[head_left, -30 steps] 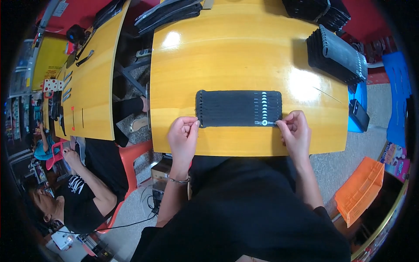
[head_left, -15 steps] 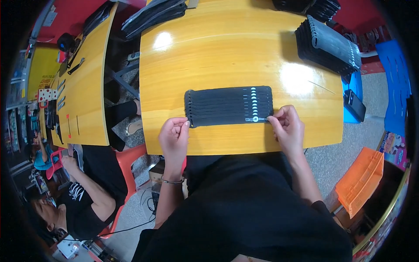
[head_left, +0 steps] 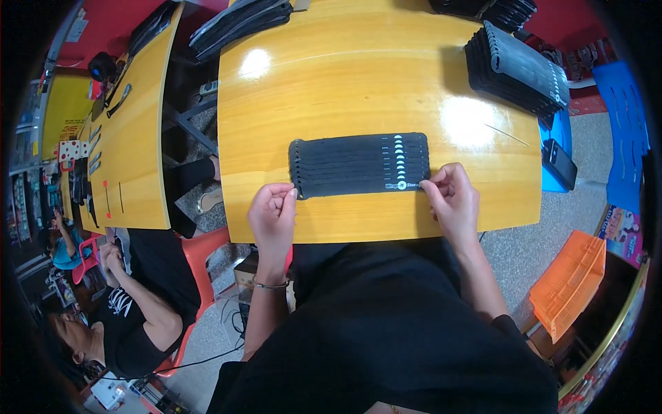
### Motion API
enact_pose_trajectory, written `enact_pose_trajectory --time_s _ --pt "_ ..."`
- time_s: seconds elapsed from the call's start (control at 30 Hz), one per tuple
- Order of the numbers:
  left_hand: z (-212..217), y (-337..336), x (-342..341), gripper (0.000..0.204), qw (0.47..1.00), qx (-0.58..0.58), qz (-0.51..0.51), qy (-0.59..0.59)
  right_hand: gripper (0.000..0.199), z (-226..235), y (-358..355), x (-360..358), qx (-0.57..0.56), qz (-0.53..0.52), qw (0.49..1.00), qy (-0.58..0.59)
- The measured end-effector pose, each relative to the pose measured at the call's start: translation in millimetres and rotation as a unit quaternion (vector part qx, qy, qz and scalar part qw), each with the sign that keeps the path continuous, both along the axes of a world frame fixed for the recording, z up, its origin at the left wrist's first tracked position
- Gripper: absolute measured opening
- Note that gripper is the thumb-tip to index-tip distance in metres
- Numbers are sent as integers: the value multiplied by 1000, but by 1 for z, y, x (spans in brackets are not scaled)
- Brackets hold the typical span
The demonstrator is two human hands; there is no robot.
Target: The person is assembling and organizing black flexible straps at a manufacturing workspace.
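Note:
A flat panel of black straps [head_left: 352, 164] lies on the yellow table, its strips side by side with holes along the left end and white printing near the right end. At its near left corner, my left hand [head_left: 276, 214] is closed in a pinch between thumb and fingers. My right hand [head_left: 454, 205] pinches the near right corner the same way. The panel looks flat and straight between the two hands. How many layers it has cannot be made out.
A tall stack of similar black strap panels [head_left: 517, 72] stands at the far right of the yellow table [head_left: 331, 83]. More black pieces [head_left: 238, 27] lie far left. A thin stick [head_left: 507, 134] rests on the right. Left, a co-worker [head_left: 145, 303] sits by another table [head_left: 141, 138].
My hands keep their pinch at the panel's near corners, with hardly any movement. The co-worker's hands at the left have shifted slightly.

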State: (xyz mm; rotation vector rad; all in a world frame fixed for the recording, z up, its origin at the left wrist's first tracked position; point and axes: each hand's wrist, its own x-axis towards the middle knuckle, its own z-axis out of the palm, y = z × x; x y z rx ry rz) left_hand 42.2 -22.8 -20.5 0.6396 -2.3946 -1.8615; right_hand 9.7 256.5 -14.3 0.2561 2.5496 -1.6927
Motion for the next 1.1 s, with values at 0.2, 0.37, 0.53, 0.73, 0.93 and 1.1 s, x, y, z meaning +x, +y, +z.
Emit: enact_pose_trajectory --time_s 0.2,0.37,0.53,0.73,0.93,1.1 --pt "-1 -1 0 6 1000 1 -3 1 20 2 -1 0 6 -2 1000 -3" --pt "-2 -1 1 6 1000 -3 -3 -2 20 1 -1 0 17 -1 1000 1" --pt "-2 -1 0 6 1000 -3 -2 -1 21 1 -1 0 23 -6 1000 -4" --pt "-3 -1 1 7 1000 -3 2 -1 21 -1 0 0 20 -8 1000 -9" --pt "-4 -2 1 8 1000 1 1 7 22 -1 -2 0 29 -8 1000 0" --pt "0 1 0 7 1000 -12 1 3 22 -3 -2 0 33 -12 999 0"
